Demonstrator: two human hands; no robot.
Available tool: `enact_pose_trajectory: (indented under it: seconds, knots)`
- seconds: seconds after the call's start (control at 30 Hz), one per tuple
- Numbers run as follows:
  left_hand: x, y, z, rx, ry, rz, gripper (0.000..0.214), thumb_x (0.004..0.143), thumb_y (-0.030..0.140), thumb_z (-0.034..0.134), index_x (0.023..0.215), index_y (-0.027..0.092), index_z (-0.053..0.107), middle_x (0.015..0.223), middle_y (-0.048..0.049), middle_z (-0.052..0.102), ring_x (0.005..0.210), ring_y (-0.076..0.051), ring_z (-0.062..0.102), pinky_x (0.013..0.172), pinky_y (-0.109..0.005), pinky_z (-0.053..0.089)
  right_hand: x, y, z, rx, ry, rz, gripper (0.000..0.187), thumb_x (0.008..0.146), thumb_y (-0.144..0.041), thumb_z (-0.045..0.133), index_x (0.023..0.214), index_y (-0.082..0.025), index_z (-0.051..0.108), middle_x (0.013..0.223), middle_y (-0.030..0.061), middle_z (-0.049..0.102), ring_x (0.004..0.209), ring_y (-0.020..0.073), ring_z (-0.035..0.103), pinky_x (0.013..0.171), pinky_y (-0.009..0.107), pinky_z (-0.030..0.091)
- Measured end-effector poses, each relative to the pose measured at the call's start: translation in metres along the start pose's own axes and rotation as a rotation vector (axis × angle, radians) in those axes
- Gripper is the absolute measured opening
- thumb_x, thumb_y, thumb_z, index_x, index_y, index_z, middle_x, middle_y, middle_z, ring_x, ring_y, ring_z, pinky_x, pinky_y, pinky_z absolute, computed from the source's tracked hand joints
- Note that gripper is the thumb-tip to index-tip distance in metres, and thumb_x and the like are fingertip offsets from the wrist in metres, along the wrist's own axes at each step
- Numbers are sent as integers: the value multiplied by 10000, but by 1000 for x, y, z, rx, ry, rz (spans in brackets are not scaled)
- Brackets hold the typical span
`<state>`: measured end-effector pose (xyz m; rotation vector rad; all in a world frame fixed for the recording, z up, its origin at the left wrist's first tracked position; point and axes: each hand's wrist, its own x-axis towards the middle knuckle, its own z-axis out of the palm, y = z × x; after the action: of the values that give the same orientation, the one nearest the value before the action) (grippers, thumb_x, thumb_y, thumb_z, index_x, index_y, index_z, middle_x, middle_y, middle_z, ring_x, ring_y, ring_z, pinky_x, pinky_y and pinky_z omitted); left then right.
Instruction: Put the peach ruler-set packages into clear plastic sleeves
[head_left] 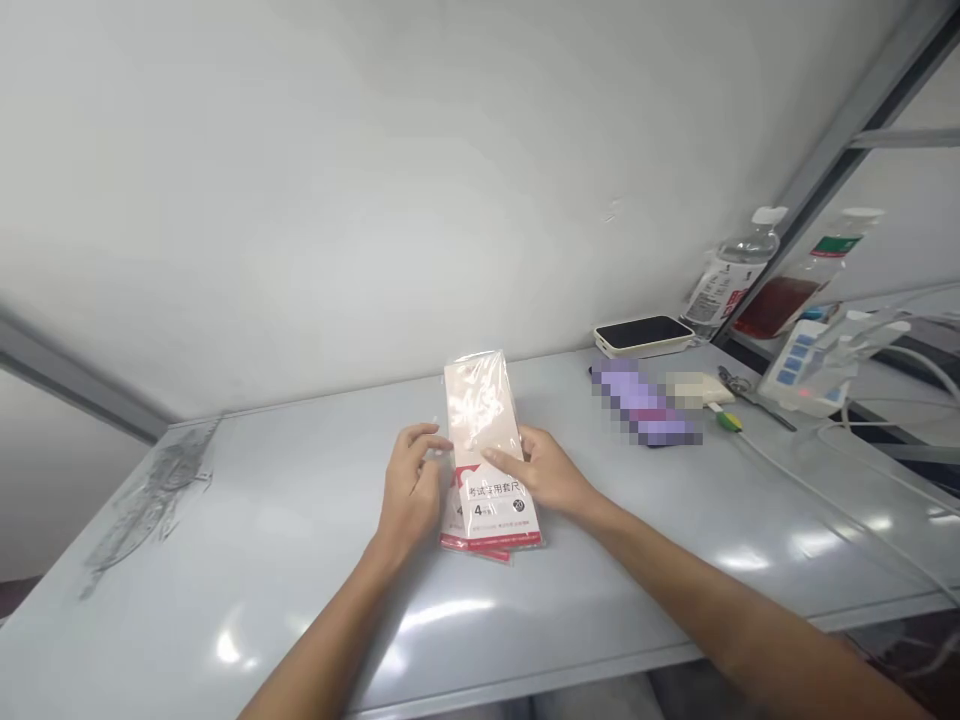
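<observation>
A ruler-set packet (493,505) in clear plastic, printed white, pink and red with Chinese lettering, is held slightly tilted above the desk. My right hand (551,470) grips its right edge, thumb on the front and the other fingers mostly hidden behind. A second, similar packet (454,520) shows from under it at the lower left. At the left edge is my left hand (414,478), fingers bent and apart, the fingertips close to the packets. Whether those fingertips touch the plastic I cannot tell.
The grey desk (300,560) meets a white wall. On the right are a phone (645,335), a blurred purple item (641,400), a clear bottle (735,270), a bottle of red liquid (795,285), a power strip (806,365) and cables. Black scuffs mark the desk's left side.
</observation>
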<state>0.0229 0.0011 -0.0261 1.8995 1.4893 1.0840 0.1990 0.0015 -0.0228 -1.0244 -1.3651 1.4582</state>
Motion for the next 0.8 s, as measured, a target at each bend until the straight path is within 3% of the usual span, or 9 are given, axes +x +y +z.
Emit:
enact_pose_trajectory:
  seconds: [0.17,0.3,0.4,0.5,0.57,0.63,0.7,0.8]
  knots:
    - [2,6,1,-273,-125,-67,247,843,333,395,746,193,575,1123,-58,520,1021,-189,515,771,-302,478,1,5,0,20,-43,-23,360,758,-462,540,934,-149,574,846,69,664,741,202,630,618,310,493]
    - [5,5,0,-337,-47,-101,264,809,386,456,679,183,562,1122,-56,538,997,-184,535,793,-294,465,7,9,-4,-38,50,-30,411,791,-540,436,766,-150,565,687,43,644,623,167,609,575,281,466]
    - [12,-4,-10,-328,25,-169,299,804,425,434,669,175,527,964,-54,597,825,-160,579,693,-274,470,13,4,-19,-246,115,35,440,836,-538,333,800,-156,549,674,56,651,580,153,608,537,259,457]
    - [21,-20,-32,-169,36,-319,314,788,466,405,676,184,485,655,-14,572,568,-129,536,514,-243,416,16,-1,-45,-666,191,146,434,882,-464,244,881,-168,561,704,55,659,584,153,612,541,256,447]
    - [27,-32,-48,117,-44,-401,303,777,458,399,675,189,496,626,-17,569,556,-149,528,491,-250,383,17,-1,-64,-819,259,206,395,864,-424,308,766,-151,575,672,80,635,619,202,610,550,290,427]
    - [30,-40,-58,464,-20,-457,271,764,432,400,729,192,521,748,-62,601,646,-202,551,504,-279,372,16,3,-79,-991,327,278,318,822,-366,401,669,-138,560,691,131,620,719,278,603,595,346,413]
    - [29,-41,-59,673,27,-422,281,765,417,393,862,184,518,907,-114,589,781,-262,553,533,-309,373,16,8,-86,-1131,372,339,263,790,-327,443,655,-131,554,752,171,616,796,329,585,629,389,399]
    - [21,-30,-40,694,-3,-245,343,804,468,334,935,189,484,973,-110,563,857,-255,543,588,-314,386,16,10,-86,-1267,402,400,231,778,-324,457,725,-126,564,822,184,615,829,335,578,644,402,395]
